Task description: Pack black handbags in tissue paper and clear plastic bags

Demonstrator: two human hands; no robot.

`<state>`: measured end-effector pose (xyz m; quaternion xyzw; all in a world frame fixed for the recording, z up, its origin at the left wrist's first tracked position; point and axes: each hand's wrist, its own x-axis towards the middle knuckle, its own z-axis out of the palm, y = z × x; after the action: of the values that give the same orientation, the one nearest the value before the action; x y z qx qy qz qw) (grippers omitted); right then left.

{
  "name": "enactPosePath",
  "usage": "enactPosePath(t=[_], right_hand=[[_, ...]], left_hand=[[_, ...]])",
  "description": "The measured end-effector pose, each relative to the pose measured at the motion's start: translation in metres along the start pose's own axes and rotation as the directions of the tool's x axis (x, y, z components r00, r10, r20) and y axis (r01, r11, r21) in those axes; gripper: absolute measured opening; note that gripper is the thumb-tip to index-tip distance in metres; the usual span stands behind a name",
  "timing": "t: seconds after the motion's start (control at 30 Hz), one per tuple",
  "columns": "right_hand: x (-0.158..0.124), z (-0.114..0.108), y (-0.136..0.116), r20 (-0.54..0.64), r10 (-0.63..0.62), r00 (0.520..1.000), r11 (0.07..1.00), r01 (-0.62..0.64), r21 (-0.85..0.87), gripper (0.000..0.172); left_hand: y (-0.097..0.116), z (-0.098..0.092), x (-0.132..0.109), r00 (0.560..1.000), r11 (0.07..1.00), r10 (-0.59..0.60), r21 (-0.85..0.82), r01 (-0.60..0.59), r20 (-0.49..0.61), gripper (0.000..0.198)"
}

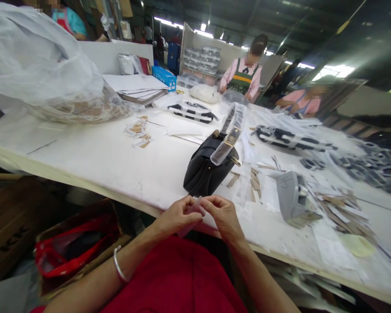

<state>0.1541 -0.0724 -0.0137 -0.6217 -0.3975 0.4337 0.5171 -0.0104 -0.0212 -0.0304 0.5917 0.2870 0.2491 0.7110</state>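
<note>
My left hand [176, 216] and my right hand [222, 214] meet at the near edge of the white table [94, 152], fingers pinched together on a small pale translucent piece [198, 208] held between them. A silver bangle sits on my left wrist. Just beyond my hands stands a black handbag [206, 170] with gold hardware, its handle wrapped in clear plastic [230, 132].
A big clear plastic bag [42, 69] lies at the far left, with paper stacks [138, 89] and a blue box [164, 77] behind. Cardboard strips and a grey piece [291, 198] litter the right. Two people work across the table. A red bag [68, 248] sits below left.
</note>
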Motion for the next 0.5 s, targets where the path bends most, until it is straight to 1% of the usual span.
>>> enactPosePath(t=[0.07,0.13,0.2,0.27,0.37,0.43,0.5], right_hand=[[0.002,0.008,0.000,-0.008,-0.051,0.999,0.996,0.051,-0.072,0.025],[0.004,0.016,-0.001,-0.017,-0.089,0.996,0.988,0.086,-0.129,0.023],[0.007,0.022,0.000,-0.024,-0.089,0.996,0.985,0.085,-0.148,0.024],[0.012,0.025,0.002,-0.008,-0.048,0.999,0.991,0.047,-0.129,0.027],[0.021,0.022,0.005,0.036,0.011,0.999,0.994,-0.007,-0.111,0.031],[0.022,0.016,0.003,0.023,-0.011,1.000,0.994,0.013,-0.109,0.032],[0.015,0.007,-0.008,0.000,-0.065,0.998,0.996,0.064,-0.068,0.029]], left_hand=[[-0.007,0.000,0.000,0.990,0.999,-0.006,-0.046,0.000,-0.141,0.036],[-0.011,0.000,0.000,0.973,0.999,0.020,-0.041,-0.030,-0.228,0.039],[-0.011,0.000,0.000,0.953,0.999,0.036,-0.002,-0.039,-0.300,0.039],[-0.010,-0.002,0.000,0.943,1.000,0.024,0.021,-0.018,-0.331,0.036],[-0.008,-0.008,0.001,0.942,0.999,0.007,0.043,0.008,-0.335,0.029],[-0.008,-0.013,0.001,0.939,0.999,-0.001,0.044,0.017,-0.344,0.027],[-0.009,-0.018,0.002,0.936,1.000,-0.020,0.013,0.026,-0.352,0.028]])
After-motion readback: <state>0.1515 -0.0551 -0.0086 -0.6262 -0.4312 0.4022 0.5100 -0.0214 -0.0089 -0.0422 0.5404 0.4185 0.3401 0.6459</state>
